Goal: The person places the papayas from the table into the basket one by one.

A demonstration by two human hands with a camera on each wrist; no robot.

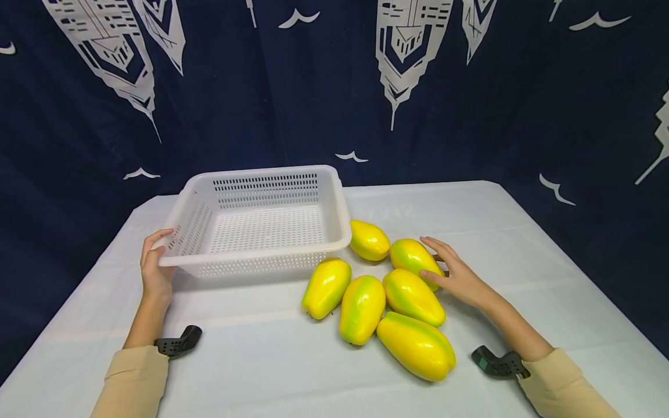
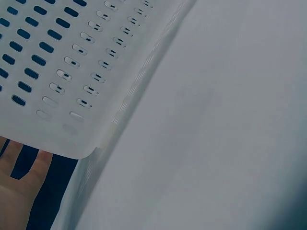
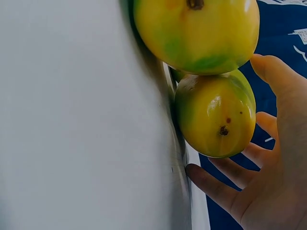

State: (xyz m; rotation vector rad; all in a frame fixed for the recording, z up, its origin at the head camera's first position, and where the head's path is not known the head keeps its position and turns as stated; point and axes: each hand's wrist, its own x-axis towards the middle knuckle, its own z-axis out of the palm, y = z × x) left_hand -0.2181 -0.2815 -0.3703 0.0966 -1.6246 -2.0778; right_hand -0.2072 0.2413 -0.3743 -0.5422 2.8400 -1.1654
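Left hand [image 1: 155,276] on a white basket [image 1: 261,254], right hand [image 1: 462,283] around a yellow-green fruit [image 1: 410,254].
At the centre left of the frame, the left hand's bent fingers and thumb grip the basket's near left corner. Right of centre, the right hand's fingers spread wide about the fruit, thumb well apart from them; whether they press on it, I cannot tell. Five other fruits [image 1: 363,310] cluster beside it on the white tabletop [image 1: 251,360], from the centre to lower right of centre.

The head view is bright — yellow fruits [image 1: 363,310] glint between the table's [image 1: 251,360] side edges. Both wrist views look dimmer.
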